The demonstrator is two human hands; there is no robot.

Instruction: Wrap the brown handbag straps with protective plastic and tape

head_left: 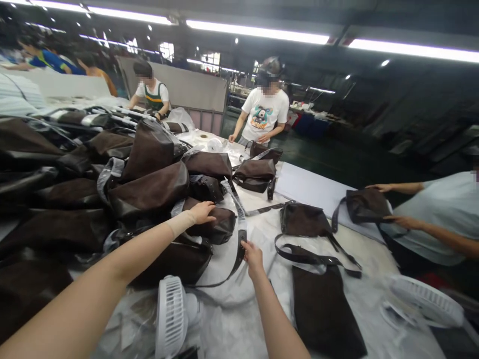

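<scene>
My left hand (202,213) reaches over a dark brown handbag (220,227) at the edge of a big heap, its fingers stretched out at the top of the bag. Whether the fingertips press on the bag is hard to tell. My right hand (253,257) pinches a dark shoulder strap (240,252) between thumb and fingers. Clear plastic wrap covers the strap's upper part, and its lower end curves left toward another bag (179,257). To the right of my right hand lie a brown bag (305,219) and a flat dark bag (325,309) with a looped strap.
Brown bags (149,187) pile up on the left. White fans stand at the front (172,314) and right (426,301). A person on the right handles a bag (366,204) over a white board (314,182). Other people (262,112) stand across the table.
</scene>
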